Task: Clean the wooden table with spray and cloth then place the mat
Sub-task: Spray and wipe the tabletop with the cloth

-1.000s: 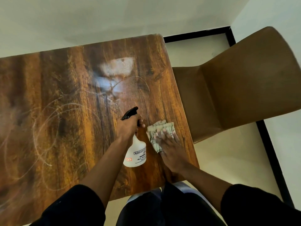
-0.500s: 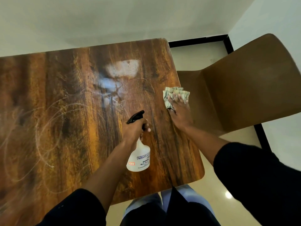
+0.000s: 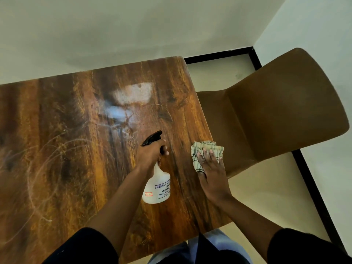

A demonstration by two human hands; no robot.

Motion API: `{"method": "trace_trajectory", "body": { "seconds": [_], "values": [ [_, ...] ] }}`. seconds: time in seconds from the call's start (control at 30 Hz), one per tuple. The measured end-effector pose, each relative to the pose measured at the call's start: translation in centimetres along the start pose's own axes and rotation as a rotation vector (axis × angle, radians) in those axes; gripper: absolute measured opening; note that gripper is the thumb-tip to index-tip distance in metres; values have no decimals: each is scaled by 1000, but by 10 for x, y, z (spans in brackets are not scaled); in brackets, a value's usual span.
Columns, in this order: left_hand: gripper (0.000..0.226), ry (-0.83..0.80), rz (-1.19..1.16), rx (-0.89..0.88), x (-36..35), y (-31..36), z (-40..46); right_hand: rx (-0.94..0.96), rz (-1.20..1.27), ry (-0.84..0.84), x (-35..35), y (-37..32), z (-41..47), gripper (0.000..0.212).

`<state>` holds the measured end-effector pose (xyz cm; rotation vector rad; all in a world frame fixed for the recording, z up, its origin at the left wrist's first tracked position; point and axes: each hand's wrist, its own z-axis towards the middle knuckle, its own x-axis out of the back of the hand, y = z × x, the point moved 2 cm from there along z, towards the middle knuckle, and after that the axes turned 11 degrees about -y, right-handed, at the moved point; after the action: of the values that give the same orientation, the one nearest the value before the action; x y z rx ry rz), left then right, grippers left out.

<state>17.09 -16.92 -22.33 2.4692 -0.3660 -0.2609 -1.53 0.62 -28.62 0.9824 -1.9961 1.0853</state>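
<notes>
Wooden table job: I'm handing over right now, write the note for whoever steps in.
Left hand grips the neck of the white plastic spray bottle with black trigger, standing on the brown wooden table.
Right hand presses the folded checked cloth flat at the table's right edge, beside the brown chair.
Done: wipe streaks show across the middle and left of the table.
Left: finish wiping, then place the mat; no mat is in view.

White spray bottle [image 3: 157, 184], checked cloth [image 3: 202, 151], brown table [image 3: 66, 149].
</notes>
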Motion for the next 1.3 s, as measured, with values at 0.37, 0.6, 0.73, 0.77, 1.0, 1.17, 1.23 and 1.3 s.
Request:
{"method": "trace_trajectory", "body": {
  "seconds": [0.37, 0.6, 0.73, 0.77, 1.0, 1.17, 1.23, 1.3],
  "values": [
    [17, 35, 90, -72, -19, 67, 58, 82, -62, 14, 91, -16, 193, 59],
    [40, 91, 72, -137, -24, 110, 89, 111, -118, 44, 114, -21, 253, 58],
    [40, 92, 49, -145, -33, 114, 89, 131, -5, 95, 97, -17, 211, 56],
    [34, 114, 49, -130, -34, 113, 89, 137, 12, 103, 89, -14, 192, 57],
    [19, 101, 60, -59, -41, 104, 88, 109, -56, 62, 51, 6, 108, 62],
    [14, 71, 87, -24, -37, 98, 97, 159, -106, 56, 72, 3, 151, 60],
    [13, 59, 85, -17, -37, 94, 100, 187, -106, 55, 86, -1, 182, 59],
    [17, 55, 84, -4, -38, 91, 103, 191, -125, 57, 102, -10, 219, 59]
  ]
}}
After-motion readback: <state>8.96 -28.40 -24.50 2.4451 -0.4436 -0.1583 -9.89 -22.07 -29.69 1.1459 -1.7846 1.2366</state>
